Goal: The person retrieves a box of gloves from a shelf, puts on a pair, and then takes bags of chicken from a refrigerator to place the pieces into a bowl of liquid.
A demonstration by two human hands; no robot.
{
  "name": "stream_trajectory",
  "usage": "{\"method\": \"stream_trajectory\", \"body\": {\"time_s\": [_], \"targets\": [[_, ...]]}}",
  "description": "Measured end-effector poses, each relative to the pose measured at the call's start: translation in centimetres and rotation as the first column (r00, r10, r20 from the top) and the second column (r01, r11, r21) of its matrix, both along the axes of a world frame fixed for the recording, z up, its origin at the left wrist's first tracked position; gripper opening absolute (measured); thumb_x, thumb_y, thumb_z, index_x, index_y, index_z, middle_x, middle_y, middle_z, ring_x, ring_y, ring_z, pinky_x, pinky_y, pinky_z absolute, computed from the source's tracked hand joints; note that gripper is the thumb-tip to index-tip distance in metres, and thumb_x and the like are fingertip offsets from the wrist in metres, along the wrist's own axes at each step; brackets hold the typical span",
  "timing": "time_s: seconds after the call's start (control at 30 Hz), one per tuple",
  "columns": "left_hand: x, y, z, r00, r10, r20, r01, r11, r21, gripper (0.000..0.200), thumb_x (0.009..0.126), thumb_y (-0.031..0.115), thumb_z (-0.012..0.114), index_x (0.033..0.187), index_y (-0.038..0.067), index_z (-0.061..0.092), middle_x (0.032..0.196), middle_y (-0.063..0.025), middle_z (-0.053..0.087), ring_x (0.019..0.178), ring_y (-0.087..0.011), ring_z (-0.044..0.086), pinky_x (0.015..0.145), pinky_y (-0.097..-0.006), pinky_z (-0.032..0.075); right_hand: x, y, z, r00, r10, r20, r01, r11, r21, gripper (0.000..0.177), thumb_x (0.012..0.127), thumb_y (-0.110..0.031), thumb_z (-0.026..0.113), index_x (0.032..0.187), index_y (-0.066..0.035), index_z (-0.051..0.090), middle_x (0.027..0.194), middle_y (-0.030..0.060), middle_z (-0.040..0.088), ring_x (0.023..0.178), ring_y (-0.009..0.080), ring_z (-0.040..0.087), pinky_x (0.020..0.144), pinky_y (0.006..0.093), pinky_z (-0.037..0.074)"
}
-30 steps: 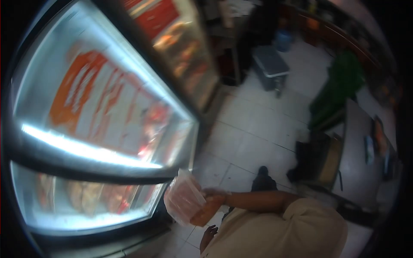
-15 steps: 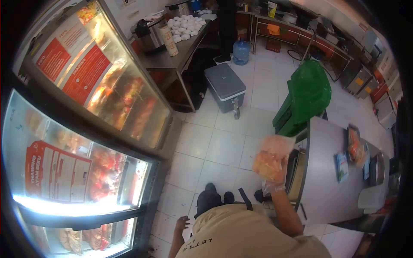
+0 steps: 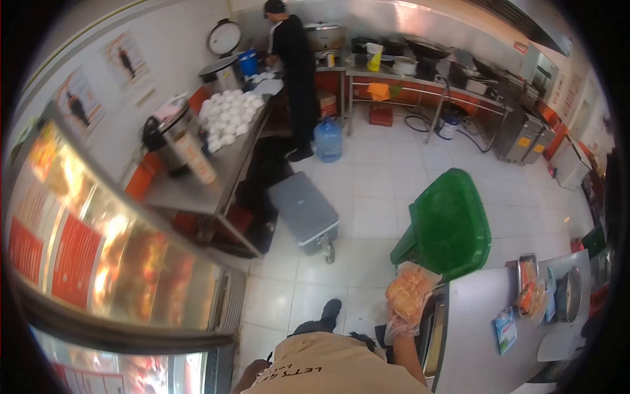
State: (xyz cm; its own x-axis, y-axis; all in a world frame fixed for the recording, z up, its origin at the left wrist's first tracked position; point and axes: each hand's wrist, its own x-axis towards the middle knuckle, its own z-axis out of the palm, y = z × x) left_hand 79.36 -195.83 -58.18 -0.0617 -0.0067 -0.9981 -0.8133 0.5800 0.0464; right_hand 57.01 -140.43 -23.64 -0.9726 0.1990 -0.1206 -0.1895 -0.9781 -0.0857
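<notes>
My right hand, in what looks like a clear plastic glove, grips a plastic bag of orange food that looks like marinated meat. The bag is held out in front, between the green bin and the metal counter. Low at the left of my body is my left hand, close to the lit glass-door fridge. It is dark there, and its fingers are mostly hidden by the shirt.
A grey cooler box stands on the tiled floor ahead. Many white wrapped bundles cover the steel table at left. A co-worker stands beyond it, near a blue water bottle. A tray of food lies on the right counter.
I have moved forward past the fridges, and my view has lifted, bringing the co-worker into sight. The bag stays in my right hand, now beside the green bin. My left hand is less visible.
</notes>
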Motion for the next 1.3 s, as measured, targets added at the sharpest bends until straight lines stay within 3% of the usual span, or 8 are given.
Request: {"method": "stream_trajectory", "body": {"time_s": [0.17,0.3,0.47,0.67,0.73,0.77,0.9,1.3], "targets": [[-29.4,3.2,8.8,0.799,-0.462,-0.386,0.442,0.885,-0.145,0.04,0.087,0.044,0.068,0.108,0.01,0.07,0.088,-0.0084,0.071,0.071,-0.0219,0.068,0.069,-0.0396,0.054,-9.1,1.8,2.2,1.0,-0.009,-0.03,0.004,0.982,-0.191,0.067,0.095,-0.064,0.042,0.143,-0.017,0.042,0.14,0.0095,0.05,0.12,0.0356,0.054,0.084,0.0588,0.055],[-50.6,10.5,12.6,0.635,-0.007,-0.772,0.095,0.993,0.069,0.04,0.092,0.04,0.061,0.114,0.008,0.064,0.097,-0.0092,0.07,0.084,-0.0212,0.065,0.074,-0.0348,0.051,-18.6,3.7,3.4,1.0,-0.023,-0.013,0.021,0.989,-0.143,0.067,0.095,-0.064,0.041,0.143,-0.017,0.043,0.138,0.012,0.052,0.118,0.0366,0.055,0.085,0.0606,0.054],[-65.9,23.7,20.6,0.715,0.07,-0.695,0.144,0.959,0.244,0.046,0.094,0.043,0.057,0.127,0.012,0.058,0.112,-0.0024,0.065,0.093,-0.0174,0.061,0.078,-0.0336,0.049,-28.2,8.2,2.8,0.987,0.036,0.155,-0.012,0.988,-0.153,0.069,0.095,-0.066,0.038,0.142,-0.016,0.043,0.137,0.0138,0.052,0.116,0.0368,0.056,0.089,0.0584,0.053],[-67.7,29.1,15.5,0.807,-0.014,-0.591,0.163,0.966,0.201,0.038,0.09,0.03,0.062,0.121,0.007,0.062,0.106,-0.0051,0.067,0.087,-0.0194,0.062,0.068,-0.0334,0.052,-39.0,11.9,3.5,0.991,0.063,0.114,-0.052,0.994,-0.098,0.067,0.096,-0.065,0.035,0.141,-0.015,0.044,0.134,0.011,0.055,0.117,0.0329,0.057,0.09,0.0556,0.053],[-65.2,22.5,3.7,0.886,0.043,-0.462,0.136,0.928,0.347,0.032,0.089,0.021,0.054,0.115,0.009,0.067,0.108,-0.01,0.068,0.086,-0.0241,0.064,0.064,-0.0348,0.052,-42.2,13.4,3.0,0.991,0.054,0.119,-0.043,0.995,-0.092,0.067,0.097,-0.065,0.034,0.141,-0.015,0.044,0.134,0.0104,0.054,0.117,0.0329,0.057,0.09,0.0555,0.053],[-63.0,19.9,-0.8,0.346,-0.126,-0.93,0.568,0.816,0.101,0.032,0.088,0.023,0.054,0.115,0.009,0.066,0.108,-0.0107,0.067,0.084,-0.0259,0.064,0.06,-0.0347,0.052,-44.0,14.2,2.8,0.99,0.065,0.122,-0.056,0.995,-0.082,0.067,0.097,-0.065,0.034,0.14,-0.015,0.044,0.134,0.0098,0.054,0.117,0.0329,0.057,0.09,0.0553,0.054],[-66.6,20.6,5.1,0.801,-0.215,-0.559,0.308,0.948,0.077,0.033,0.088,0.024,0.057,0.116,0.01,0.064,0.109,-0.0105,0.067,0.085,-0.0267,0.064,0.063,-0.0361,0.052,-50.9,16.5,1.3,0.988,-0.095,0.122,0.109,0.988,-0.113,0.067,0.097,-0.064,0.034,0.14,-0.015,0.043,0.133,0.0094,0.054,0.117,0.0327,0.057,0.089,0.0545,0.054],[-118.9,33.0,14.9,0.588,-0.593,-0.551,0.762,0.634,0.131,0.038,0.085,0.027,0.066,0.12,0.011,0.06,0.112,-0.0098,0.065,0.088,-0.0292,0.064,0.07,-0.0403,0.053,-59.7,24.4,2.1,0.696,-0.705,-0.134,0.678,0.708,-0.198,0.061,0.098,-0.061,0.035,0.138,-0.016,0.045,0.13,0.0075,0.057,0.115,0.0283,0.061,0.09,0.0496,0.056]]}}
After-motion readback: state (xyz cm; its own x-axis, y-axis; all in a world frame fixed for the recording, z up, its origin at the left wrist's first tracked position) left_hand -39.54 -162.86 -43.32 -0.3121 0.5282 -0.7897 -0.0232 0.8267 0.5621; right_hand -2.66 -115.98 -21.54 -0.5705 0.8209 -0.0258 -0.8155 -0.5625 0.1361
